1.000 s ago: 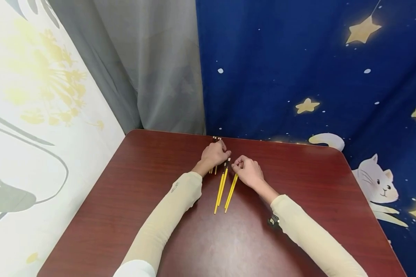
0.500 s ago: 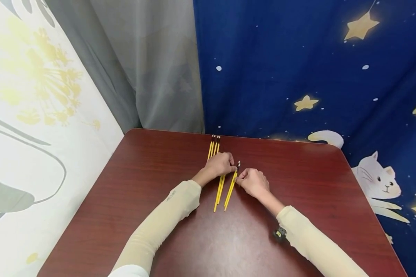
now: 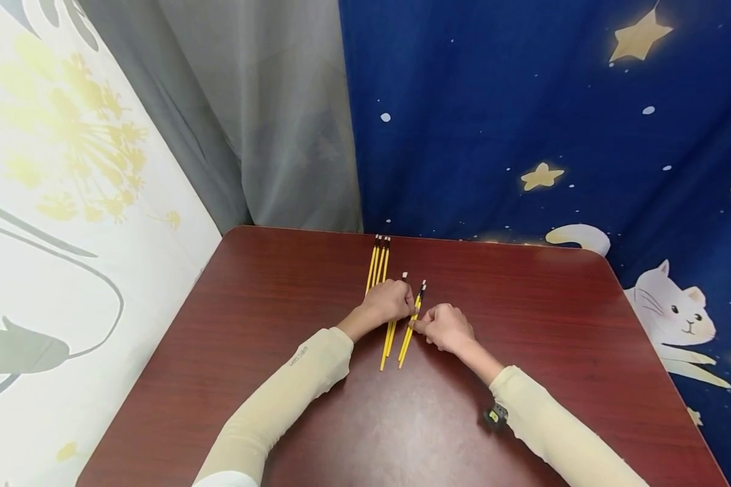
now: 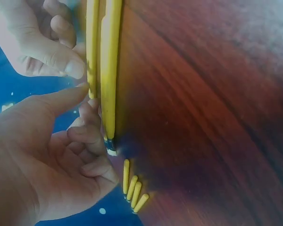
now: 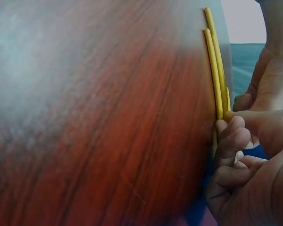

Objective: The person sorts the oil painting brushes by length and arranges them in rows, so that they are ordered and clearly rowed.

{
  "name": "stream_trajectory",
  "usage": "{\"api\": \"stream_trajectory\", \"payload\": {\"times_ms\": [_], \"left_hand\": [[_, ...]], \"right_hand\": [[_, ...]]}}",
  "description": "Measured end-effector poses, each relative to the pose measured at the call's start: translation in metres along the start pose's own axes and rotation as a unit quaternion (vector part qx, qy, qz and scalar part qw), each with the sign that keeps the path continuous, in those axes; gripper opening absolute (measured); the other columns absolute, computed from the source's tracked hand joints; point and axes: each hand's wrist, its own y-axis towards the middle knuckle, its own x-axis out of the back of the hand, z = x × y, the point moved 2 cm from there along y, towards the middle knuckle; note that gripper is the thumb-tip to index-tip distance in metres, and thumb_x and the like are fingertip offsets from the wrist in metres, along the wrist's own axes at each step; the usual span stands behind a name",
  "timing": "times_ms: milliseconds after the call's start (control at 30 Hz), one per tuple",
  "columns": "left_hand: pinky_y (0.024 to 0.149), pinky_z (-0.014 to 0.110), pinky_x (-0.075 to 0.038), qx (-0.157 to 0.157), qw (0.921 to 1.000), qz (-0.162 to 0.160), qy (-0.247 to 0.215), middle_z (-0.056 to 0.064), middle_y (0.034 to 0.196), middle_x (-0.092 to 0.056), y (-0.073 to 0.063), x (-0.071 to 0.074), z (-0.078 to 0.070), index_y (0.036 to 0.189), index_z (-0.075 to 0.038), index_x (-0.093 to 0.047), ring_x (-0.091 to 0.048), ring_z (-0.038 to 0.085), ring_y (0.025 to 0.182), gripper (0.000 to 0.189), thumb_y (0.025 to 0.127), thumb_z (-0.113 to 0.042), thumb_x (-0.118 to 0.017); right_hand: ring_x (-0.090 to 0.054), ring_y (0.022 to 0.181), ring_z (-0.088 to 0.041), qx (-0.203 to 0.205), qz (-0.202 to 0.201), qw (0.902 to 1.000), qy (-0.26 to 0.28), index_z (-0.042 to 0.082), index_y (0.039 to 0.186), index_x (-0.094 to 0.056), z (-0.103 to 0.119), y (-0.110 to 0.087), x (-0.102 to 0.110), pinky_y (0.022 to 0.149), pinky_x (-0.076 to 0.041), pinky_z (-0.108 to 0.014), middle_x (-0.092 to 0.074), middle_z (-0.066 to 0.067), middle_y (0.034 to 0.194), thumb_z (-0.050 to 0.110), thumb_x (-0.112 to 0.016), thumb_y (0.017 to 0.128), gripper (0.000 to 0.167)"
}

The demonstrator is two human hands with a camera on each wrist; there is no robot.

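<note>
Yellow chopsticks with black, white-tipped ends lie on the table in three groups. My right hand (image 3: 447, 327) pinches the rightmost pair of chopsticks (image 3: 405, 346) between thumb and fingertips, around its middle. My left hand (image 3: 390, 301) reaches over the middle pair (image 3: 386, 346), hiding part of it. Its thumb and index finger close on a chopstick of the rightmost pair (image 4: 92, 52), just beside the right thumb (image 4: 74, 68). Behind the left hand, several more chopsticks (image 3: 375, 266) lie side by side, their near ends hidden in the head view.
The reddish-brown table (image 3: 268, 304) has its back edge right behind the chopstick tips. A grey curtain (image 3: 298, 135) and a blue star-patterned curtain (image 3: 451, 135) hang beyond it. A small dark device (image 3: 495, 415) sits at the right sleeve.
My left hand has come from the back group toward me and to the right, uncovering those chopsticks' tops. My right hand has slid nearer along its pair, whose black ends have shifted right.
</note>
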Motion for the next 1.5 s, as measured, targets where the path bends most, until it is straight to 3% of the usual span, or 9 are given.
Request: {"api": "stream_trajectory", "payload": {"times_ms": [167, 433, 600, 767, 933, 1133, 1500], "left_hand": [[0.054, 0.027, -0.044, 0.013, 0.9999, -0.005, 0.002, -0.009, 0.065, -0.066, 0.0, 0.0, -0.002, 0.069, -0.026, -0.071, -0.057, 0.011, 0.056, 0.028, 0.095, -0.035, -0.077], [0.055, 0.029, -0.044, 0.028, 0.9995, -0.006, 0.012, -0.009, 0.064, -0.064, -0.004, -0.001, -0.007, 0.063, -0.026, -0.065, -0.057, 0.012, 0.056, 0.037, 0.096, -0.04, -0.075], [0.051, 0.028, -0.038, 0.035, 0.9991, 0.022, 0.013, -0.009, 0.052, -0.047, -0.002, -0.003, -0.007, 0.054, -0.025, -0.052, -0.048, 0.011, 0.051, 0.047, 0.096, -0.033, -0.07], [0.049, 0.029, -0.033, 0.035, 0.9984, 0.041, 0.016, -0.008, 0.049, -0.037, 0.0, -0.004, -0.008, 0.054, -0.023, -0.045, -0.041, 0.012, 0.048, 0.045, 0.094, -0.025, -0.066], [0.05, 0.03, -0.037, 0.039, 0.9975, 0.048, 0.032, -0.007, 0.053, -0.042, -0.001, -0.003, -0.012, 0.062, -0.022, -0.051, -0.045, 0.013, 0.05, 0.038, 0.096, -0.028, -0.066], [0.055, 0.035, -0.046, 0.051, 0.996, 0.044, 0.059, -0.004, 0.063, -0.058, -0.003, -0.002, -0.018, 0.07, -0.02, -0.063, -0.055, 0.016, 0.058, 0.031, 0.095, -0.037, -0.07], [0.057, 0.036, -0.05, 0.054, 0.9961, 0.034, 0.061, -0.002, 0.066, -0.063, -0.007, -0.003, -0.022, 0.073, -0.019, -0.065, -0.062, 0.019, 0.064, 0.033, 0.096, -0.042, -0.072]], "right_hand": [[-0.062, 0.057, -0.016, 0.013, -0.023, 0.9992, -0.03, 0.021, 0.067, -0.071, 0.0, 0.001, 0.001, 0.057, -0.044, -0.034, -0.065, 0.006, 0.055, 0.054, -0.078, 0.089, 0.04], [-0.063, 0.066, -0.018, 0.005, -0.021, 0.9982, -0.056, 0.024, 0.067, -0.069, -0.001, 0.002, 0.0, 0.062, -0.045, -0.036, -0.067, 0.008, 0.06, 0.05, -0.076, 0.09, 0.035], [-0.064, 0.07, -0.018, 0.002, -0.02, 0.9977, -0.065, 0.024, 0.068, -0.07, 0.0, 0.002, 0.001, 0.062, -0.046, -0.036, -0.068, 0.006, 0.066, 0.044, -0.077, 0.088, 0.029], [-0.064, 0.072, -0.018, -0.005, -0.017, 0.9966, -0.08, 0.024, 0.07, -0.07, 0.001, 0.0, 0.003, 0.063, -0.048, -0.038, -0.069, 0.004, 0.072, 0.041, -0.077, 0.086, 0.024], [-0.064, 0.069, -0.02, 0.004, -0.015, 0.9927, -0.119, 0.024, 0.063, -0.066, 0.006, -0.003, 0.004, 0.059, -0.048, -0.041, -0.068, 0.002, 0.07, 0.041, -0.075, 0.083, 0.028], [-0.062, 0.065, -0.025, 0.014, -0.02, 0.9875, -0.156, 0.02, 0.057, -0.055, 0.011, -0.006, 0.003, 0.056, -0.047, -0.045, -0.064, -0.004, 0.067, 0.04, -0.076, 0.079, 0.036], [-0.065, 0.068, -0.028, 0.018, -0.03, 0.9872, -0.156, 0.018, 0.061, -0.056, 0.013, -0.008, 0.003, 0.057, -0.049, -0.047, -0.065, -0.007, 0.07, 0.04, -0.077, 0.078, 0.035]]}}
